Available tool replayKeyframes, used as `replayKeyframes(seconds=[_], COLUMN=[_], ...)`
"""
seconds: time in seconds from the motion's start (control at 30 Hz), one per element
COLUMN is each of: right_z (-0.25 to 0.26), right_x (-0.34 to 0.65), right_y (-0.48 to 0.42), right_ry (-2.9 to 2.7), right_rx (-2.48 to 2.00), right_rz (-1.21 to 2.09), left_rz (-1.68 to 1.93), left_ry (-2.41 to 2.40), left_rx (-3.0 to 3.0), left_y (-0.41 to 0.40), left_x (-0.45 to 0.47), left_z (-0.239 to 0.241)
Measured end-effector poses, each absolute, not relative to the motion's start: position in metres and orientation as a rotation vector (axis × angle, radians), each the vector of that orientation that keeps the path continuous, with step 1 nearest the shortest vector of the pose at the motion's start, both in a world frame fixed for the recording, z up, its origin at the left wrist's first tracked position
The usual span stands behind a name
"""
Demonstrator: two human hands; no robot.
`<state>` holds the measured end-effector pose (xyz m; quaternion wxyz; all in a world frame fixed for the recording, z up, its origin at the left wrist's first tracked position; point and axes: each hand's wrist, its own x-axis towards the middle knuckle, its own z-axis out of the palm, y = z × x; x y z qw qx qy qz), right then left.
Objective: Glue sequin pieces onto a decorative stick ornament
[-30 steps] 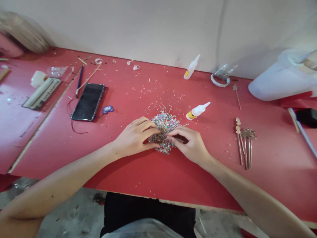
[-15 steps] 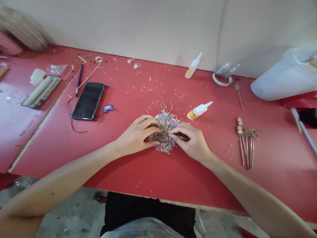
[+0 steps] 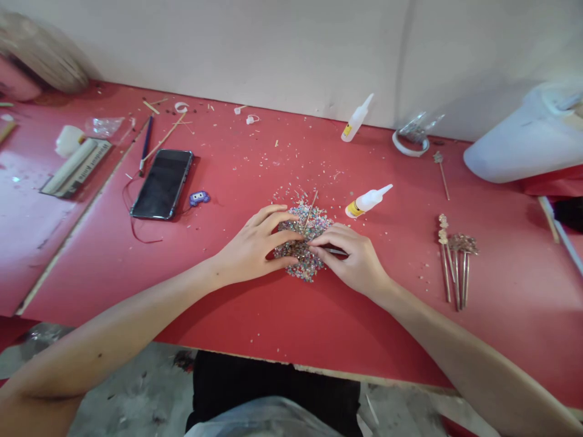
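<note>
A round heap of small glittering, many-coloured chips (image 3: 304, 270) lies on the red table. Over its left side my left hand (image 3: 257, 243) is spread, fingers apart and curved, the tips at the chips. From the heap a thin stick (image 3: 311, 209) points away from me, its near end by my left fingertips. My right hand (image 3: 353, 255) is closed in a pinch at the right side of the heap. A slim silvery tool (image 3: 337, 251) shows beneath its fingers; its tip is hard to make out.
Two white glue bottles (image 3: 368, 200) stand beyond the heap. Finished-looking decorated sticks (image 3: 463, 267) lie to the right, near a tape roll (image 3: 410, 145) and a white container (image 3: 523, 139). A phone (image 3: 161, 185), a purple charm (image 3: 199, 198) and a brush (image 3: 146, 145) lie left.
My left fingers have lifted slightly and stretched a little more to the right. My right hand keeps its pinch in nearly the same place.
</note>
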<state>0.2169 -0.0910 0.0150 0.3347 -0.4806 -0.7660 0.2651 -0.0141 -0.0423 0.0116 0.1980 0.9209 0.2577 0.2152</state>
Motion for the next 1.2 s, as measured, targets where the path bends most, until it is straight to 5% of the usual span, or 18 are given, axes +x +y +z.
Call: replayKeyframes(seconds=[1.2], right_z=[0.0111], right_x=[0.2199], right_y=[-0.0867], right_ry=[-2.118], right_rx=[-1.117], right_rz=[0.594], left_rz=[0.577], left_ry=[0.772], left_rx=[2.581], left_y=[-0.0444], left_x=[-0.0127], left_z=[0.0137])
